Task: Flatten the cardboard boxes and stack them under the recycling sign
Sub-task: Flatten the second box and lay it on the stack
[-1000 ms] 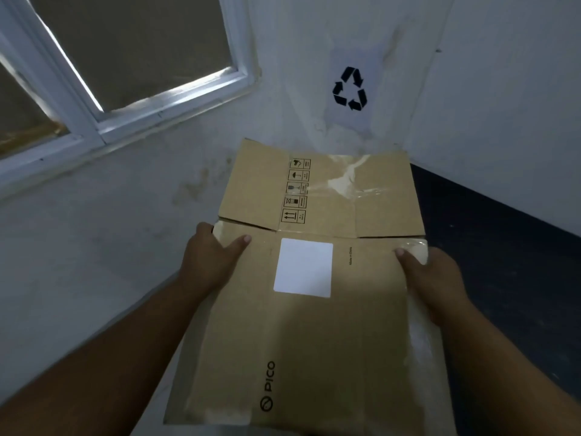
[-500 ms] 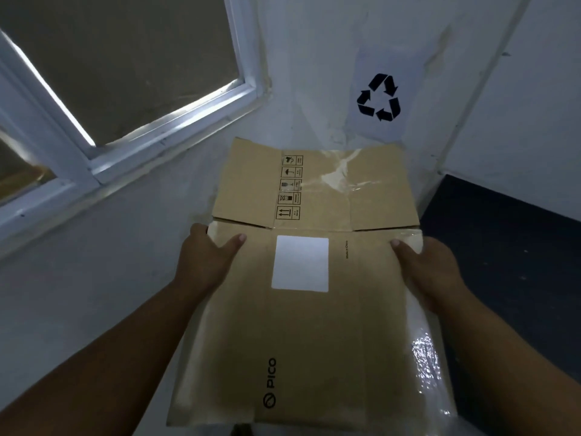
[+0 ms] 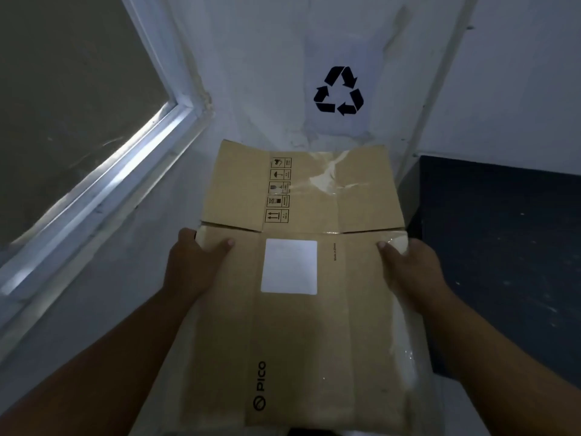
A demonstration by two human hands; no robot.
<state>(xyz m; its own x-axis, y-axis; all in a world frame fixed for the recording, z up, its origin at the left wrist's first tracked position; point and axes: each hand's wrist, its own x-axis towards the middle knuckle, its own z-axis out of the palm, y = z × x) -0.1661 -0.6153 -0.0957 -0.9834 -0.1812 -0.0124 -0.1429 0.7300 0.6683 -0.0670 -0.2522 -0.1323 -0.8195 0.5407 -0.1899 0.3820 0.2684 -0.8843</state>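
Left hand (image 3: 195,265) and right hand (image 3: 412,269) each keep a clamped grip on opposite side edges of the flattened cardboard box (image 3: 298,341), thumbs flat on the top face, fingers hidden beneath. The box is matte brown board, rectangular and creased, with a white label (image 3: 289,266) and glossy, wrinkled clear tape (image 3: 330,174). Its far flap sits directly below the black recycling sign (image 3: 339,91) on the rough white wall (image 3: 267,73).

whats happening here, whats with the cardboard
A person holds a flattened cardboard box by its side edges, the left hand on the left edge and the right hand on the right, thumbs on top. The box points toward the wall bearing the recycling sign, which shows just above its far end. Whether the box touches the floor cannot be told.
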